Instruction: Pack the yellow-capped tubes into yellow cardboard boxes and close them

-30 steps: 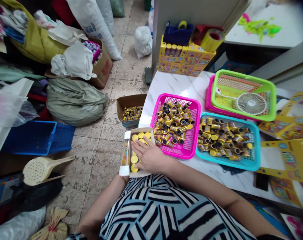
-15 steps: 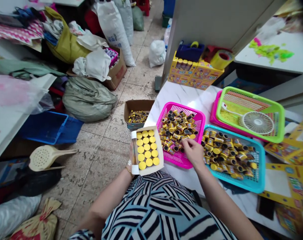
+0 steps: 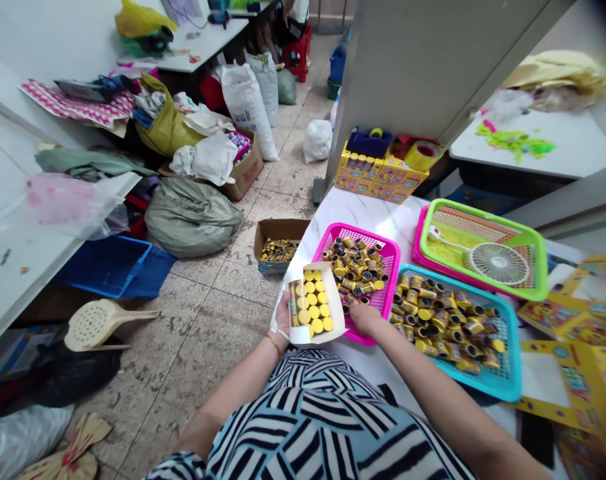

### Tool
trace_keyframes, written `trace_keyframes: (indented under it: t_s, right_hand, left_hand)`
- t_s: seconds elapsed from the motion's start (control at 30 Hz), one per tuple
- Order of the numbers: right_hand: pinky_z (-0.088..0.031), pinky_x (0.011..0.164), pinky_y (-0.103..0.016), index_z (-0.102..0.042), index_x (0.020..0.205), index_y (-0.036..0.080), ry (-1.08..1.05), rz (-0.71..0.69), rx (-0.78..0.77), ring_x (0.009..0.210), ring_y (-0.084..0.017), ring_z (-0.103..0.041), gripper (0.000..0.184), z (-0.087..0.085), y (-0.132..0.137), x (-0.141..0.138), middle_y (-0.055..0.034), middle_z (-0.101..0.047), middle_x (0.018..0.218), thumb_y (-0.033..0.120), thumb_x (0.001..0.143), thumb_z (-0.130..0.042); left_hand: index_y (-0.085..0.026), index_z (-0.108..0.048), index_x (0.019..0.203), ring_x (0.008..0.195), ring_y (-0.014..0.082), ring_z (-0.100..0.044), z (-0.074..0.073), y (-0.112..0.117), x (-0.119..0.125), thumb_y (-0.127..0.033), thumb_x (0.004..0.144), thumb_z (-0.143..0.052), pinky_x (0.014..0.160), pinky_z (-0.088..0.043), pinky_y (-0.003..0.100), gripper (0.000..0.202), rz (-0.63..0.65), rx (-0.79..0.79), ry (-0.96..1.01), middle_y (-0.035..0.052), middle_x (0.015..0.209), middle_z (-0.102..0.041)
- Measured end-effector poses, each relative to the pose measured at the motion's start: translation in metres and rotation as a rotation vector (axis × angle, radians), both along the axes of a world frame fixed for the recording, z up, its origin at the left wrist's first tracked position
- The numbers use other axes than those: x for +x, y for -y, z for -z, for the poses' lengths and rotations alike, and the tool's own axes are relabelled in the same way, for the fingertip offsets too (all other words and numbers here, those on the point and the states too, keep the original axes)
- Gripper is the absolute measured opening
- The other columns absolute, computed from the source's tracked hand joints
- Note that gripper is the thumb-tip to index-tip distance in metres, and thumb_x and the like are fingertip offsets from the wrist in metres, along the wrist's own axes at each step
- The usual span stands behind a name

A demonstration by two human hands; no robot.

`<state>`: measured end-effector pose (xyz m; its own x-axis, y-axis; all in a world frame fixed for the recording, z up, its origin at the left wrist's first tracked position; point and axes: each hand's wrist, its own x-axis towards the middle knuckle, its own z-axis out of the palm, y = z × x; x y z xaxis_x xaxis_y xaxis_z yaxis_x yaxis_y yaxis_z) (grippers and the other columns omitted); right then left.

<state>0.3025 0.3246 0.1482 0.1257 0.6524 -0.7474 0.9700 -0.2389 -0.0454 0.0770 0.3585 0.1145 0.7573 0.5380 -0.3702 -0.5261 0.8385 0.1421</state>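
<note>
The left hand [image 3: 283,315] grasps an open white box [image 3: 337,308] of yellow-capped tubes [image 3: 315,308], holding it beside a pink basket [image 3: 397,263]; the curled right hand [image 3: 365,319] sits at the basket's near edge, its grip unclear.

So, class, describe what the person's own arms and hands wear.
The left hand and right hand are bare. The left wrist has a white beaded bracelet and a thin gold bracelet; the right wrist none. The top has black, white and blue stripes.
</note>
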Motion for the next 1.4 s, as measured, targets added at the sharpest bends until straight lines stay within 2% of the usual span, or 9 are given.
trace_keyframes:
  t_s: [0.23,0.4,0.6,0.8,0.87,1.07,1.17,1.27,1.4]
  right_hand:
    - [-0.044,0.088,-0.029,-0.039,0.147,0.016,-0.113,-0.085,0.136,0.105,-0.023,-0.063,0.064,-0.026,0.027,0.047,-0.0167,-0.061,0.123,0.021,0.085,-0.053]
    - [-0.047,0.084,-0.033,-0.072,0.106,0.015,-0.055,-0.148,0.088,0.105,-0.028,-0.062,0.032,-0.025,0.037,0.019,-0.0188,-0.065,0.115,0.013,0.086,-0.048]
    - [-0.049,0.075,-0.033,-0.062,0.113,0.014,-0.077,-0.042,0.198,0.092,-0.025,-0.067,0.029,-0.038,0.044,0.019,-0.0156,-0.07,0.099,0.018,0.086,-0.051]
    - [-0.051,0.075,-0.028,-0.055,0.122,0.019,-0.674,0.436,0.824,0.08,-0.016,-0.065,0.043,-0.074,0.058,0.029,-0.0048,-0.071,0.097,0.037,0.083,-0.063]
    - [-0.051,0.083,-0.032,-0.059,0.122,0.023,-0.769,0.408,0.953,0.088,-0.017,-0.064,0.042,-0.077,0.059,0.017,-0.0051,-0.07,0.104,0.034,0.082,-0.066]
    - [-0.046,0.093,-0.043,-0.071,0.096,0.021,-0.73,0.136,0.97,0.104,-0.026,-0.058,0.024,-0.06,0.063,-0.01,-0.0077,-0.071,0.101,0.035,0.077,-0.074]
    - [-0.046,0.095,-0.038,-0.07,0.095,0.021,-0.755,0.194,0.98,0.103,-0.022,-0.061,0.024,-0.049,0.061,0.002,-0.0072,-0.07,0.108,0.043,0.088,-0.062]
    - [-0.049,0.085,-0.03,-0.067,0.101,0.02,-0.446,0.289,0.738,0.093,-0.018,-0.064,0.032,-0.029,0.048,0.018,-0.0077,-0.069,0.102,0.04,0.098,-0.042]
    - [-0.049,0.08,-0.033,-0.061,0.119,0.019,-0.109,0.145,0.377,0.096,-0.024,-0.064,0.032,0.009,0.027,0.018,-0.0132,-0.062,0.115,0.034,0.092,-0.052]
  left_hand:
    - [-0.014,-0.052,0.133,0.137,0.038,-0.039,0.023,0.002,-0.008,-0.057,0.069,-0.07,0.115,-0.02,0.056,0.08,0.064,-0.044,0.018,0.0174,0.136,-0.057]
    - [-0.014,-0.062,0.121,0.132,0.0388,-0.045,0.036,-0.002,-0.012,-0.046,0.072,-0.067,0.113,-0.026,0.056,0.059,0.068,0.011,-0.001,0.0153,0.13,-0.062]
    - [-0.012,-0.064,0.113,0.129,0.0412,-0.048,0.04,-0.009,-0.021,-0.038,0.068,-0.068,0.111,-0.029,0.058,0.052,0.049,0.083,-0.026,0.0151,0.123,-0.067]
    - [-0.017,-0.059,0.123,0.126,0.0365,-0.053,0.027,-0.004,-0.02,-0.044,0.072,-0.065,0.113,-0.029,0.058,0.059,-0.001,0.071,-0.05,0.0143,0.119,-0.069]
    - [-0.017,-0.059,0.122,0.125,0.0358,-0.055,0.023,-0.003,-0.018,-0.042,0.073,-0.065,0.113,-0.03,0.058,0.056,-0.002,0.096,-0.065,0.0132,0.116,-0.07]
    - [-0.017,-0.061,0.117,0.124,0.0384,-0.055,0.003,-0.007,-0.022,-0.025,0.062,-0.071,0.112,-0.033,0.059,0.057,-0.015,0.199,-0.145,0.0121,0.107,-0.073]
    - [-0.017,-0.059,0.122,0.125,0.0399,-0.053,-0.014,-0.009,-0.03,-0.022,0.056,-0.074,0.113,-0.034,0.058,0.068,-0.112,0.25,-0.226,0.0122,0.108,-0.073]
    - [-0.018,-0.06,0.121,0.126,0.0424,-0.051,-0.029,-0.008,-0.039,-0.021,0.05,-0.077,0.111,-0.037,0.058,0.073,-0.181,0.296,-0.309,0.0138,0.112,-0.071]
    - [-0.021,-0.06,0.12,0.122,0.0416,-0.055,-0.043,-0.002,-0.046,-0.017,0.048,-0.075,0.105,-0.043,0.059,0.074,-0.178,0.309,-0.356,0.0119,0.119,-0.069]
